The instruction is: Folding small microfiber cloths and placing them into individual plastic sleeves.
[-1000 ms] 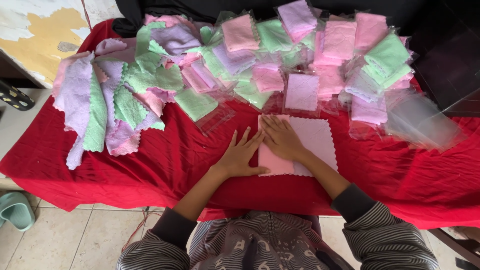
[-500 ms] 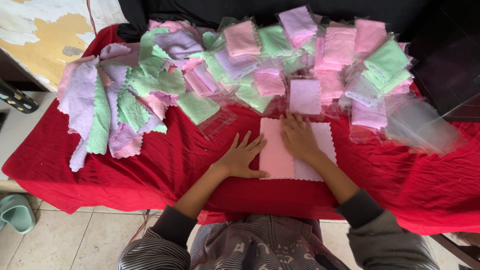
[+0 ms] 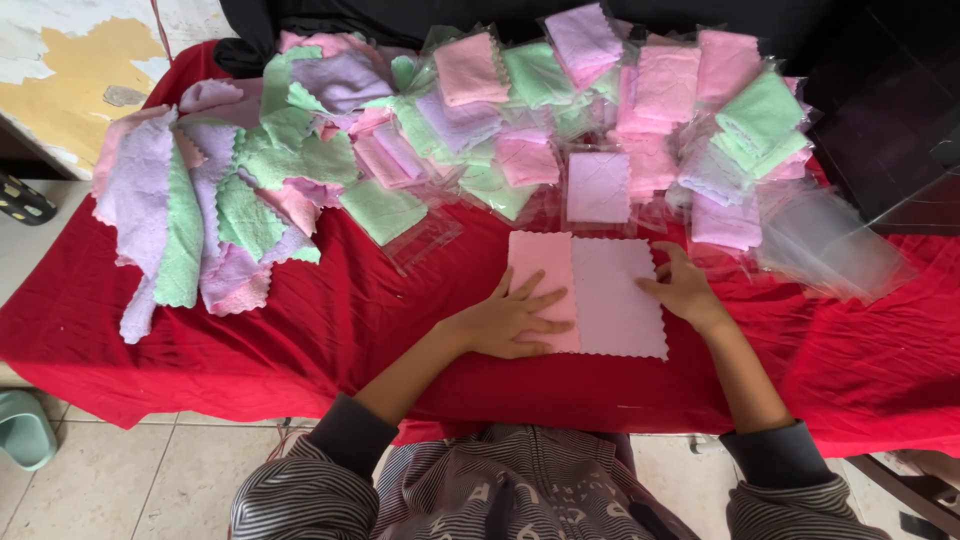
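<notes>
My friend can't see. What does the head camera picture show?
Two hands press flat on a small cloth, half pink and half lilac, on a red tablecloth: left hand on the pink side, right hand at the lilac edge. Behind lie bagged cloths and loose cloths.

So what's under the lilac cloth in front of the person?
The lilac cloth lies partly over a pink cloth, on the red tablecloth. How far the pink cloth extends beneath is covered.
</notes>
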